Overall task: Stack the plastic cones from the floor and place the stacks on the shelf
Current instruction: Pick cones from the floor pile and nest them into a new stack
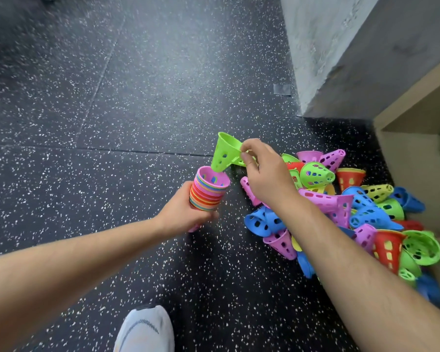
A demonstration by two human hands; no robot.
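The right hand [267, 174] pinches the green cone [225, 153] by its wide rim between thumb and fingertips, so this grip is clamped on the cone. The cone's long axis is steep and slightly tilted. Its narrow end points down and sits just above the open mouth of the stack [208, 189], a little to the far side of centre.

The left hand [188, 209] wraps round the stack's lower part, its grip closed on it, and holds it nearly upright, mouth up, above the floor [112, 97]. The right wrist is bent down, the forearm reaching across the pile of loose cones [353, 207], which lies at the floor's right side against the shelf [412, 158].

The coming move looks like a short drop: line the tip up with the pink mouth, then let go.
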